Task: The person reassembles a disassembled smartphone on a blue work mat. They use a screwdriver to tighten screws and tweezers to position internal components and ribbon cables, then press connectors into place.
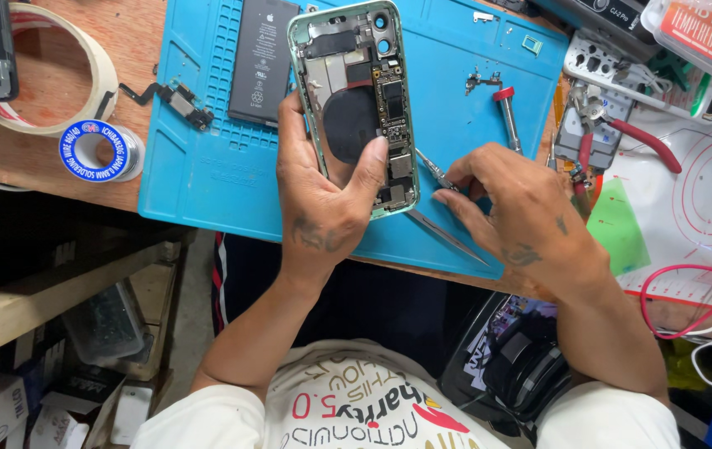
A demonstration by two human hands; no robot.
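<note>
My left hand (323,195) grips an opened green phone body (354,79) from below, thumb on its right inner side, tilted above the blue work mat (206,166). Circuit parts and a round black coil show inside it. My right hand (510,208) pinches metal tweezers (432,169) whose tip reaches the phone's lower right edge. A second metal tweezer arm (447,239) lies on the mat under my right hand.
On the mat lie a black battery (261,60), a small flex-cable part (175,98), a red-capped screwdriver (509,116) and tiny metal bits. Tape roll (98,66) and solder wire spool (96,150) sit left. Red-handled pliers (643,140), boxes and cables crowd the right.
</note>
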